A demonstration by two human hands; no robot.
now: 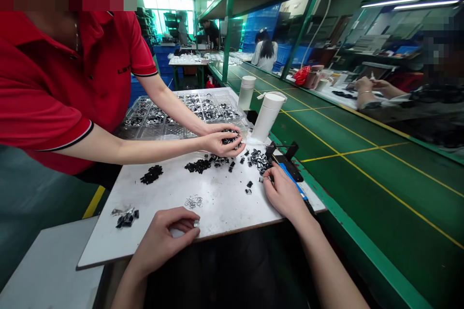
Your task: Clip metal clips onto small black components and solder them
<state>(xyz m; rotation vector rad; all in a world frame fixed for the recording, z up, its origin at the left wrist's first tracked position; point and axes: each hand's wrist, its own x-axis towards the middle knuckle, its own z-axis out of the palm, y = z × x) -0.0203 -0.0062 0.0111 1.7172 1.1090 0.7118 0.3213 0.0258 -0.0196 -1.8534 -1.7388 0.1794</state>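
Observation:
My left hand (165, 231) is closed near the table's front edge, pinching a small shiny metal piece (196, 223) between thumb and fingertips. My right hand (282, 190) is at the right side of the table, its fingers closed around a small black-and-silver part, mostly hidden by them. Just beyond it lies a loose pile of black-and-silver parts (258, 160). Two stray parts (249, 187) rest to its left. Between my hands is a little heap of thin wire springs or clips (194, 201). Small black pieces (197, 166) form a heap farther back.
A co-worker in a red shirt (105, 67) leans in from the left, cupped hands (223, 140) full of black parts. Behind are a clear compartment tray (145, 130), two white bottles (268, 116) and a blue-handled tool (290, 176). A green conveyor (348, 154) runs along the right.

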